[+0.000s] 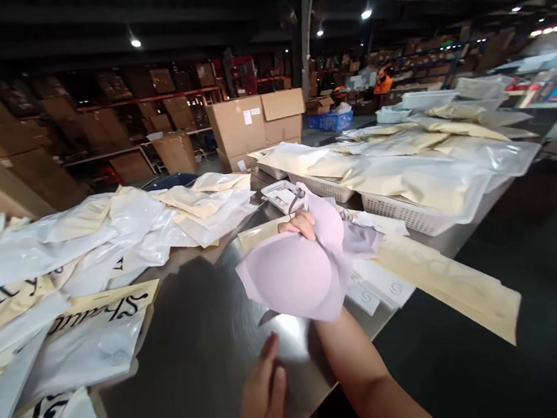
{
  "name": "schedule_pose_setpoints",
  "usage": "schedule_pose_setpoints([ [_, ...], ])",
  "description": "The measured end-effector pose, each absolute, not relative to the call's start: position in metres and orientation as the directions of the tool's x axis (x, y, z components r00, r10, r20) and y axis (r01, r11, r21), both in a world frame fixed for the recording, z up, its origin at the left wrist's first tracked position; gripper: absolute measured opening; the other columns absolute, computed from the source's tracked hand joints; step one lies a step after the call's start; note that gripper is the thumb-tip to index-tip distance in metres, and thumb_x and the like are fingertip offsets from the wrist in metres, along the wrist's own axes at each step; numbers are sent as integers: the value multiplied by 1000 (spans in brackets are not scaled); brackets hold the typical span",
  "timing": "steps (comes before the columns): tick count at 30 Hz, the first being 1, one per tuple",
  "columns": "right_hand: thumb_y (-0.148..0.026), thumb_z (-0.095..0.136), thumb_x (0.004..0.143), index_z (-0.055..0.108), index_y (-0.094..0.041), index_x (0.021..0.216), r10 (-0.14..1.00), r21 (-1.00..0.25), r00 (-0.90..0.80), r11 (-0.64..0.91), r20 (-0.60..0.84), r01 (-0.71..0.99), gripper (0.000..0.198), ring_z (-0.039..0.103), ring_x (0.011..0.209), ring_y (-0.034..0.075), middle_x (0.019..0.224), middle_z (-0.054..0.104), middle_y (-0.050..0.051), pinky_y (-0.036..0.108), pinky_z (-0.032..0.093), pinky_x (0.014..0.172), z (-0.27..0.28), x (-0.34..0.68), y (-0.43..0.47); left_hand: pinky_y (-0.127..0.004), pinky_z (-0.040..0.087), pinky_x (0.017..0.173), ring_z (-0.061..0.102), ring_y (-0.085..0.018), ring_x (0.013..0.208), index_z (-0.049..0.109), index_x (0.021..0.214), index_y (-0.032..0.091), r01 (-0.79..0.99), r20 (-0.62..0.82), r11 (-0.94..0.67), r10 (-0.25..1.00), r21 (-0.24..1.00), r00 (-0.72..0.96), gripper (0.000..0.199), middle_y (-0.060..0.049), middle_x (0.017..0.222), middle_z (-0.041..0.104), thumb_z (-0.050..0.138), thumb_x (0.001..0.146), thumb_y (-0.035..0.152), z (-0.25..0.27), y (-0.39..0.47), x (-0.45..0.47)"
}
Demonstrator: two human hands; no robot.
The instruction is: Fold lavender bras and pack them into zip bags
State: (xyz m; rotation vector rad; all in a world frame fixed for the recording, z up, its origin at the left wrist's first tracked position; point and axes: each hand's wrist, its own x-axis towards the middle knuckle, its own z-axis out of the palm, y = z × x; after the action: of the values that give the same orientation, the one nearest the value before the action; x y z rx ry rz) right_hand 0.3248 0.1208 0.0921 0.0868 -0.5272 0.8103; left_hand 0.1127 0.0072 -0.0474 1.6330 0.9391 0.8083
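Fingers of R hand (302, 224) hooked over lilac bra's (296, 274) upper cup edge, gripping it above worktop (190, 360), nr its near edge; L hand (264, 398) empty, fingers apart, by same edge. Prob. light, soft, cups dent easily; best held btwn cups.

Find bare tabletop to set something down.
Widest: table between the left-side bags and the left hand. Narrower: between that hand and the right forearm. Crowded: left, under bags; right of the bra, flat bags and baskets.
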Motion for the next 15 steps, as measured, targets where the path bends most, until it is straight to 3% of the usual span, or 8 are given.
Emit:
schedule_pose_setpoints([
  [3, -22, 60, 81, 39, -28, 77, 661, -6, 616, 684, 429, -729, 22, 37, 43, 14, 49, 34, -14, 31, 44, 71, 107, 324, 105, -51, 36, 115, 50, -33, 131, 70, 119, 29, 82, -74, 45, 915, 996, 396, 45, -9, 134, 61, 54, 89, 59, -33, 23, 113],
  [7, -11, 56, 82, 37, -26, 76, 655, 184, 670, 654, 348, -734, 25, 36, 39, 10, 49, 35, -15, 24, 42, 58, 119, 308, 88, -47, 50, 102, 58, -33, 121, 70, 116, 23, -135, -145, 229, 878, 964, 455, 58, -14, 126, 65, 63, 80, 67, -7, 39, 137],
  [9, -10, 52, 83, 37, -26, 76, 633, 221, 703, 671, 324, -707, 24, 33, 36, 9, 48, 34, -15, 24, 41, 53, 120, 301, 83, -45, 54, 93, 62, -33, 114, 70, 113, 20, -239, -134, 285, 856, 928, 498, 58, -16, 120, 68, 67, 78, 66, 5, 43, 151],
  [12, -14, 51, 83, 37, -27, 75, 595, 187, 728, 716, 341, -673, 21, 29, 34, 10, 45, 30, -15, 27, 42, 54, 116, 300, 79, -39, 56, 86, 65, -28, 105, 68, 106, 21, -357, -72, 265, 879, 896, 470, 46, -11, 112, 69, 72, 78, 57, 21, 46, 168],
  [15, -24, 54, 81, 34, -27, 70, 550, 56, 747, 791, 374, -610, 23, 28, 34, 12, 42, 20, -15, 34, 48, 66, 106, 308, 78, -30, 55, 78, 66, -20, 95, 66, 94, 23, -428, -35, 211, 923, 879, 384, 40, -3, 101, 69, 79, 72, 54, 36, 48, 175],
])
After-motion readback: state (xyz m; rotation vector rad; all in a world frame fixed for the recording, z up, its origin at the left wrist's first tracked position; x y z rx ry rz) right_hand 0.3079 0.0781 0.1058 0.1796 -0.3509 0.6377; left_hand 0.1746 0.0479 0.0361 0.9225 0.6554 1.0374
